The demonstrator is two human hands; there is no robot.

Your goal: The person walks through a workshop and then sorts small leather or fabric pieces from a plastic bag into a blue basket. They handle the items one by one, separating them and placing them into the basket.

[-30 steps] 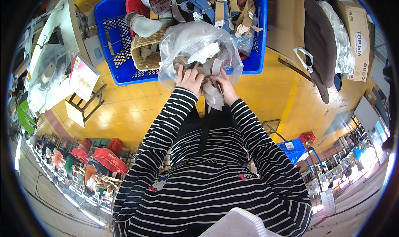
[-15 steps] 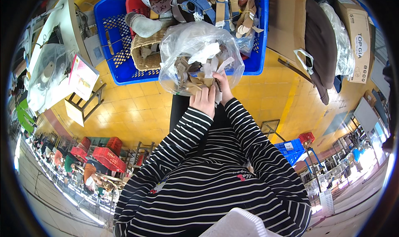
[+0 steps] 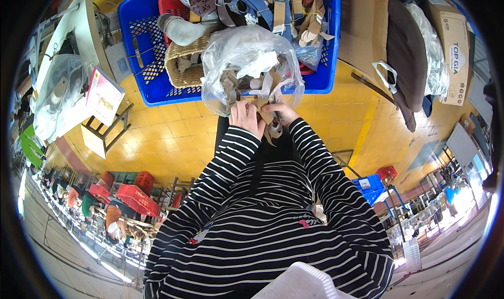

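Observation:
A clear plastic bag [image 3: 226,50] of brown, tan and white strip-like pieces [image 3: 231,86] lies open in front of me. My left hand [image 3: 247,119] is at its near edge, fingers curled in and their tips partly hidden. Close beside it, my right hand [image 3: 282,113] is closed on a small bunch of tan strips [image 3: 264,110], with thumb and fingers pinching. Some grey-brown ends [image 3: 273,130] hang down below the fingers. Whether the left fingers also grip those strips cannot be made out.
Behind the bag stands a blue plastic crate [image 3: 135,63] with a red basket [image 3: 167,5], a woven basket [image 3: 176,71] and blue and tan straps [image 3: 257,8]. Cardboard [image 3: 362,23] and dark cloth [image 3: 407,52] are at right. A small stool [image 3: 102,136] stands left.
Both hands have come slightly nearer to me, the left also shifting left. The strips between them have turned, and darker ends now hang below the right hand.

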